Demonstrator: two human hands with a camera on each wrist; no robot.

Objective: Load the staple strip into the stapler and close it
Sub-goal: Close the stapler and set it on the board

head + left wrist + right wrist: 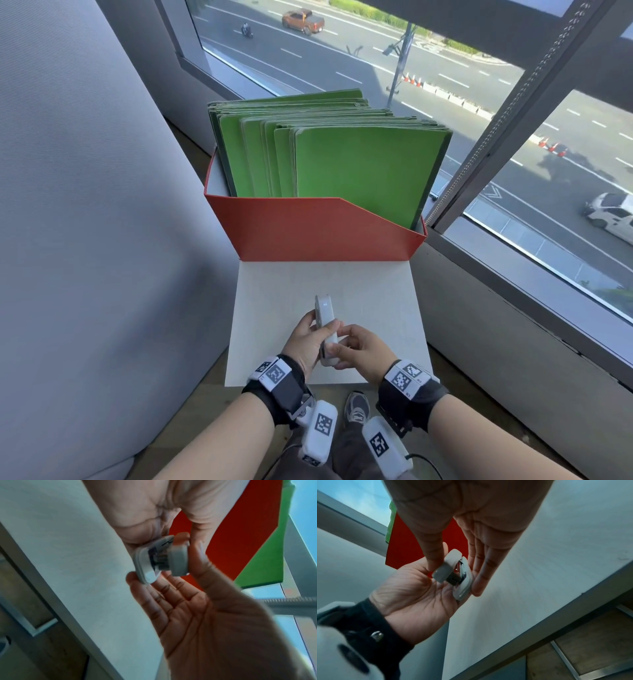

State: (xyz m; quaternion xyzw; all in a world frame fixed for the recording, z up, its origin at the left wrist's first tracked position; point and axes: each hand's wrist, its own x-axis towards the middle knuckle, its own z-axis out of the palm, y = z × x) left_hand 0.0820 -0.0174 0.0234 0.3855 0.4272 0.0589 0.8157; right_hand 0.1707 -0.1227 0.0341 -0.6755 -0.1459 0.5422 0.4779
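I hold a small white stapler (325, 325) in both hands, a little above the white table (376, 308). My left hand (313, 334) grips it from the left, thumb on one side and fingers on the other. My right hand (342, 342) pinches its near end from the right. In the left wrist view the stapler (159, 559) shows a narrow gap between top and base, with dark metal inside. The right wrist view shows the same stapler (453, 573) between my right thumb and fingers (479, 577). I see no loose staple strip.
A red file box (308, 229) full of upright green folders (359, 164) stands at the far end of the table. A grey padded partition (85, 205) rises on the left. A window frame (513, 130) and sill run along the right.
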